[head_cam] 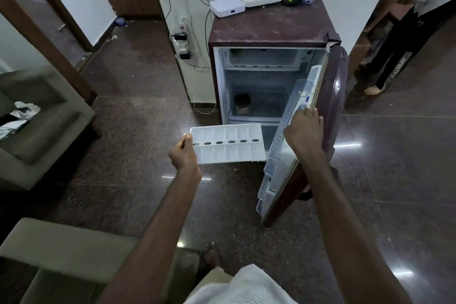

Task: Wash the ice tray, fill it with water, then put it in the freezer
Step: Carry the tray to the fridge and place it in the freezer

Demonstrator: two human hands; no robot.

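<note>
left hand [183, 153] pinched the ice tray [229, 147] by one short end, thumb on top. tray was held roughly level before the open fridge [271, 29], well below the freezer compartment [261, 57]. right hand [304, 128] fingers curled over the door [332, 96] edge. water in cells: could not tell. risks: a one-end hold could let the far end dip and spill onto the floor [138, 131]; a swinging door could knock the tray.

Clutter round my spot
Grey sofa [44, 131] at nine o'clock, power strip [182, 39] at twelve, a bystander [399, 52] at two.
</note>
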